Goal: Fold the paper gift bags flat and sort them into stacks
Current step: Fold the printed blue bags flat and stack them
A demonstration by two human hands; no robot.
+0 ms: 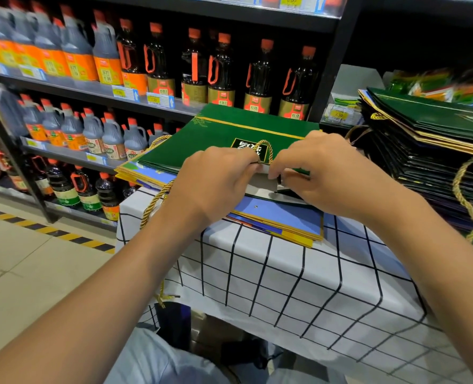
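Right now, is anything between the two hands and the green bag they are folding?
No. Both the left hand and the right hand already pinch the near edge of the green bag, which lies on the blue bags. Only its own gold rope handle loops up between the fingertips.
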